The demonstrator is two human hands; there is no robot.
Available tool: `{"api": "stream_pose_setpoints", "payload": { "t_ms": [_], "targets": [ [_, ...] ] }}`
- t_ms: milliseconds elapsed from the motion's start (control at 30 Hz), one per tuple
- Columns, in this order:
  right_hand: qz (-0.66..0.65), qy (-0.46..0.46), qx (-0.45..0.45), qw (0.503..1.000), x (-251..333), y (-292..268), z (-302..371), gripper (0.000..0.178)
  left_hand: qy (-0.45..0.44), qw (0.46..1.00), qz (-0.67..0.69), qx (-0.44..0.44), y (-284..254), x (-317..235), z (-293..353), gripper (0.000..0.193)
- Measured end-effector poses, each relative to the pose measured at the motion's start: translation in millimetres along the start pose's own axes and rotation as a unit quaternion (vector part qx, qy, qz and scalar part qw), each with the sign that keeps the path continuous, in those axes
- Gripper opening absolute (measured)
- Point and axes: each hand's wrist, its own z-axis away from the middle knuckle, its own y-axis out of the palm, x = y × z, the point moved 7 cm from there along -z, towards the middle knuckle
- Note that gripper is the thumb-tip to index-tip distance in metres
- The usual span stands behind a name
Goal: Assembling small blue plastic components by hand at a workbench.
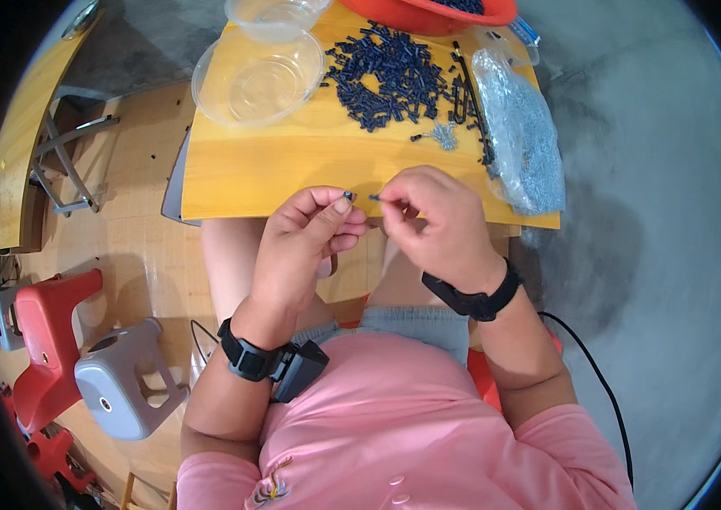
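Note:
Between thumb and forefinger, my left hand (308,234) pinches a small dark blue plastic piece (348,195). My right hand (437,223) is closed in a pinch on a tiny metal pin (374,197), its tip pointing at the blue piece with a narrow gap between them. Both hands are at the near edge of the yellow table (275,170). Beyond them spreads a heap of dark blue plastic pieces (390,72). A little cluster of silvery pins (444,135) lies at the heap's near right.
Clear plastic bowls (207,85) stand at the table's left. A red basin (428,24) holds more blue pieces at the far edge. On the right lie a clear bag of metal pins (523,136) and a thin black rod (472,98). Red and grey stools (118,382) stand at left.

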Motion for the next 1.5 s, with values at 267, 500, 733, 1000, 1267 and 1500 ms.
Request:
{"api": "stream_pose_setpoints", "payload": {
  "t_ms": [267,500,733,1000,1267,1500],
  "targets": [
    [-0.01,-0.062,-0.001,0.998,11.2,-1.4,35.3,0.015,-0.024,0.998,-0.055,0.005,14.4,13.8,15.0,0.019],
    [-0.068,-0.032,-0.025,0.997,6.6,-11.8,52.1,0.012,0.008,0.996,-0.091,0.0,19.7,23.7,25.6,0.019],
    [-0.262,0.195,0.012,0.945,-29.0,-10.2,76.8,0.012,0.076,0.994,-0.083,0.007,30.9,20.9,35.6,0.017],
    [-0.343,0.213,0.023,0.915,-19.7,-4.2,77.2,0.012,0.112,0.982,-0.148,0.017,37.1,17.2,41.1,0.014],
    [-0.291,0.272,-0.008,0.917,-32.6,-13.3,82.9,0.013,0.074,0.992,-0.099,0.022,36.9,20.9,42.6,0.019],
    [-0.294,0.216,-0.037,0.93,-23.9,-22.2,80.7,0.012,0.004,0.992,-0.113,0.053,37.7,31.6,41.7,0.02]
  ]
}}
